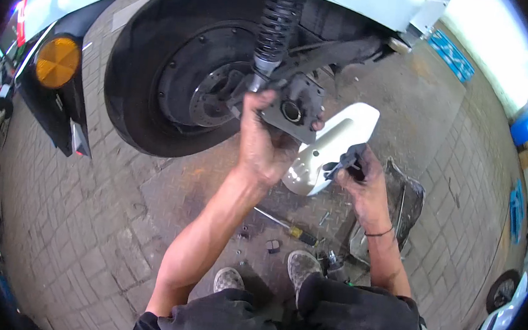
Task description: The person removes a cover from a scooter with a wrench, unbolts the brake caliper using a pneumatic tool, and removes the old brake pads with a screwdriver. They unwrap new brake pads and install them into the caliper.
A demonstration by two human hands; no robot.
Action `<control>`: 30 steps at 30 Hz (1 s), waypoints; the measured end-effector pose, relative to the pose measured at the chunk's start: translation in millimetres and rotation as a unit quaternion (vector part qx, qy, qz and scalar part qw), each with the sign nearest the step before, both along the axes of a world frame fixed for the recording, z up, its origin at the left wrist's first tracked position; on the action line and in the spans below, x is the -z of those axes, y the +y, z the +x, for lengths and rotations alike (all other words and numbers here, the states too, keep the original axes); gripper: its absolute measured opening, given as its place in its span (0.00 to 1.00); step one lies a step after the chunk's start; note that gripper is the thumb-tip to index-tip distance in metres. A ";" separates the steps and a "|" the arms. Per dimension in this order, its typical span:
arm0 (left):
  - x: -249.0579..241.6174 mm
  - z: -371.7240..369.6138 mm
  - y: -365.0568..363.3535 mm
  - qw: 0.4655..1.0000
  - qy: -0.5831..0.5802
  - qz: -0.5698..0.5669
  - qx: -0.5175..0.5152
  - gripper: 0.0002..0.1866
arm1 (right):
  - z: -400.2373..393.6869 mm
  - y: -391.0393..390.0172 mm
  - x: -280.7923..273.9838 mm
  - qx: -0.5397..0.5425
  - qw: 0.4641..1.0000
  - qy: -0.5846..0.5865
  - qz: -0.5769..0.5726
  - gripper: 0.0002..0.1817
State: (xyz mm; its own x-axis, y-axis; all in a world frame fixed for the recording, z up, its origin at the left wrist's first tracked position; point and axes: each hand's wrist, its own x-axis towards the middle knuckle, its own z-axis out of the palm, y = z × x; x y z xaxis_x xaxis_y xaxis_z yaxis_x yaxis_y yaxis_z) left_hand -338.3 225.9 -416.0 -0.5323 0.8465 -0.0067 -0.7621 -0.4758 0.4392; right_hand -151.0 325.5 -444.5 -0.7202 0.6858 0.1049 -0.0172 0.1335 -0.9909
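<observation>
Fingers of the left hand [262, 149] are spread wide around a dark metal plate [306, 100], near the shock absorber [277, 32]; the right hand [368, 184] pinches a small black part [355, 157]. If this pinch loosens, the part may scratch the white cover [349, 123]. The wheel [139, 93] limits the left; the floor [432, 119] at right gives more room.

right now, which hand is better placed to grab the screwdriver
Probably the right hand: it looks nearer the screwdriver handle and holds only a small dark part, which would need putting down first. The left hand is farther off, holding the larger bracket near the wheel.
</observation>
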 end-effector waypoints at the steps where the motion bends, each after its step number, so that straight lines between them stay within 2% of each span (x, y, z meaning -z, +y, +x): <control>1: 2.9 -1.7 2.3 0.999 -0.027 0.019 0.018 0.35 | -0.9 -0.5 -4.9 0.008 1.000 -0.016 0.025 0.23; 2: 4.2 -3.1 3.5 0.999 -0.025 0.023 0.014 0.35 | -2.3 1.5 -13.3 0.005 0.999 -0.014 0.030 0.23; 4: 5.2 -1.5 5.5 1.000 -0.001 0.016 0.017 0.35 | -0.8 2.1 -35.2 0.063 0.984 -0.052 0.157 0.21; 5: 4.7 -1.5 6.4 0.999 -0.020 0.021 0.026 0.35 | -0.3 8.7 -45.7 0.062 0.966 -0.021 0.252 0.16; 6: 3.2 -1.0 7.9 0.999 -0.020 0.022 0.029 0.35 | -4.2 6.7 -60.2 0.065 0.965 -0.022 0.253 0.16; 8: -1.8 2.6 7.3 1.000 -0.020 0.013 0.015 0.28 | -19.1 -12.4 -89.2 0.107 0.962 0.133 0.211 0.12; 9: -6.6 4.7 5.9 1.000 -0.022 0.014 0.015 0.28 | -27.8 -23.7 -96.7 0.115 0.958 0.196 0.175 0.10; 10: -13.0 6.5 4.3 1.000 -0.015 -0.002 -0.001 0.28 | -30.2 -19.4 -96.2 0.113 0.958 0.195 0.177 0.10; 11: -16.6 7.2 2.8 1.000 -0.007 -0.018 -0.018 0.28 | -33.3 -12.3 -93.4 0.091 0.921 0.150 0.348 0.11; 12: -16.4 7.4 2.7 1.000 -0.008 -0.016 -0.023 0.28 | -35.7 -8.2 -91.0 0.066 0.853 0.101 0.508 0.11; 14: -11.8 5.3 4.7 1.000 -0.003 -0.021 -0.012 0.28 | -36.8 -12.8 -80.3 0.072 0.800 0.054 0.594 0.12; 15: -4.5 1.8 6.5 0.999 0.022 -0.031 0.004 0.33 | -37.6 -16.0 -66.5 0.082 0.824 0.096 0.552 0.13; 16: -4.5 0.8 4.9 0.999 0.022 -0.031 -0.002 0.33 | -38.6 -19.2 -58.6 0.093 0.846 0.135 0.507 0.13; 18: -4.4 1.5 3.1 0.999 0.032 -0.026 0.016 0.33 | -45.4 -25.1 -55.6 0.103 0.846 0.152 0.501 0.13; 25: -6.3 4.1 2.0 0.999 0.012 -0.036 0.005 0.29 | -58.4 -19.3 -52.8 0.101 0.864 0.124 0.478 0.11; 27: -2.2 4.5 3.8 0.999 0.022 -0.040 0.002 0.29 | -55.1 -17.8 -58.6 0.078 0.914 0.041 0.396 0.11; 30: -1.0 4.7 3.7 0.998 0.033 -0.044 0.001 0.29 | -48.3 -11.1 -62.0 0.048 0.887 0.006 0.459 0.10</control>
State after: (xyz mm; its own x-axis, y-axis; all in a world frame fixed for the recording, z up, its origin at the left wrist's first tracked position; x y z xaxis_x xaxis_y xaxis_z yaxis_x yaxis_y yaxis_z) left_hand -333.6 229.5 -415.0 -0.5321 0.8454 -0.0463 -0.7314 -0.4315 0.5281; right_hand -199.3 314.3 -382.5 -0.6590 0.3648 0.6577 0.0280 0.8858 -0.4633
